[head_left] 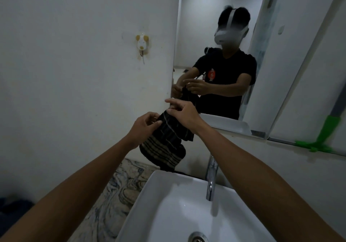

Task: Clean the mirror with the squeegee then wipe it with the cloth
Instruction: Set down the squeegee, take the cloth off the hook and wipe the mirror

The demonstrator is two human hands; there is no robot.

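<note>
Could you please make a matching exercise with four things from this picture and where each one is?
Things:
1. cloth
2. squeegee
3. tap
4. hook

Places:
A. on the wall left of the mirror
B. behind the sink, in the middle
C. held by the left hand and right hand
D. on the ledge at far right

Pairs: 1-C, 2-D, 3-B, 4-A

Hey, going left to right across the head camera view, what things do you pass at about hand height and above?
Wall hook → left hand → striped cloth → right hand → mirror → green squeegee.
</note>
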